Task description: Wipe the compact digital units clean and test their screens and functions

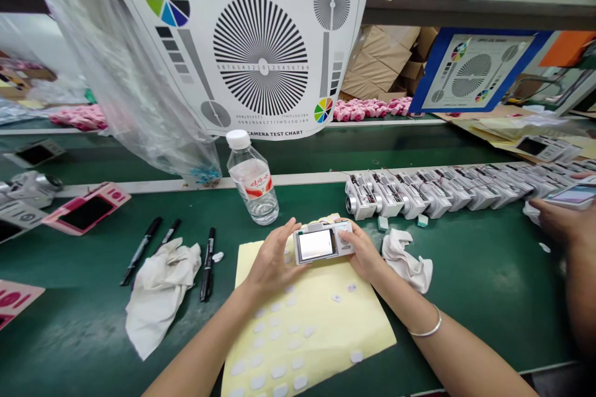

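Observation:
Between my two hands is a small white digital camera (324,242), its lit screen facing me and showing almost plain white. My left hand (274,257) grips its left end, thumb below and fingers up along the side. At the other end, my right hand (363,250) holds the camera with the thumb on the buttons beside the screen. Beneath both hands lies a yellow sheet (321,329) dotted with several small pale stickers. A white cloth (406,259) sits just right of my right hand.
A water bottle (254,180) stands behind my left hand. Opened cameras (419,191) line the back right. A large test chart (261,43) hangs ahead. Markers (208,265) and a crumpled cloth (162,291) lie left, near a pink camera housing (88,208). Another person's hand (565,217) is at right.

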`<state>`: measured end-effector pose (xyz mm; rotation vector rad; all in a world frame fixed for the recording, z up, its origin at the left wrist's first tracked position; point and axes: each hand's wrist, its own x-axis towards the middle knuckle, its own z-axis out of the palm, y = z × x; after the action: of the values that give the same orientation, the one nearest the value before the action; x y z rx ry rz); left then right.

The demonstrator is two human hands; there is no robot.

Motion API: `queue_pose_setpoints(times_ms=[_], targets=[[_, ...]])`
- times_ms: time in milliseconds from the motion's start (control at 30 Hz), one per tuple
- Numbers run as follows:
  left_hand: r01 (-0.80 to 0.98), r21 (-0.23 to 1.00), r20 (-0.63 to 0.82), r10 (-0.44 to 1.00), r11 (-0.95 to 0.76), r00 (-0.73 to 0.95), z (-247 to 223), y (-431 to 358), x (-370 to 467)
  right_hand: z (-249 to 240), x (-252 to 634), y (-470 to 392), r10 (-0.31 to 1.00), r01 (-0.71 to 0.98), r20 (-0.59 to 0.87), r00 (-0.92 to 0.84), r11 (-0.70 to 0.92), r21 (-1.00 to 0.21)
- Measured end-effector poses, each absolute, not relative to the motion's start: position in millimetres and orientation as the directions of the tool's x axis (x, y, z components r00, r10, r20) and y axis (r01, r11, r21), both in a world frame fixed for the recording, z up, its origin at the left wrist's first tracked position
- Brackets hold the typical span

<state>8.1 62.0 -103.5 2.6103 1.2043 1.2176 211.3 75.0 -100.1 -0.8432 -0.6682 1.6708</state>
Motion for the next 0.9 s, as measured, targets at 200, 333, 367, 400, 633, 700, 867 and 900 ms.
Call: queue_pose_setpoints(times_ms=[200,333,367,400,633,700,867,900], targets=[[0.645,0.329,0.634,0.667,-0.69,0.391,-103.1,62.6,6.5,-99.0,213.2,74.9,0.959,-0.581,-0.207,-0.194,-0.282,-0.763],[0.651,0.333,0.629,0.675,-0.682,0.386,-103.9,63.4,6.2,-99.7,214.2,75.1,0.957,-0.588,-0.205,-0.205,-0.288,-0.756],[0.651,0.333,0.629,0.675,-0.682,0.386,-104.1,63.6,6.2,-100.3,214.1,75.5,0.957,-0.589,-0.204,-0.206,-0.288,-0.755],[0.651,0.332,0.628,0.675,-0.683,0.387,-104.3,63.8,6.2,-101.0,214.0,75.9,0.957,-0.59,-0.203,-0.207,-0.287,-0.754],[0.647,0.336,0.626,0.676,-0.684,0.389,-105.9,63.7,5.5,-105.9,214.4,78.9,0.954,-0.59,-0.22,-0.202,-0.298,-0.751],[0.65,0.337,0.624,0.679,-0.681,0.388,-106.1,63.9,5.2,-106.1,214.8,78.7,0.954,-0.591,-0.223,-0.202,-0.3,-0.749],[0.653,0.335,0.621,0.68,-0.679,0.389,-107.5,64.6,4.3,-106.4,215.2,77.8,0.953,-0.591,-0.221,-0.207,-0.302,-0.748],[0.653,0.336,0.62,0.681,-0.679,0.39,-107.8,64.6,4.2,-106.7,215.3,77.8,0.953,-0.59,-0.22,-0.209,-0.302,-0.749]])
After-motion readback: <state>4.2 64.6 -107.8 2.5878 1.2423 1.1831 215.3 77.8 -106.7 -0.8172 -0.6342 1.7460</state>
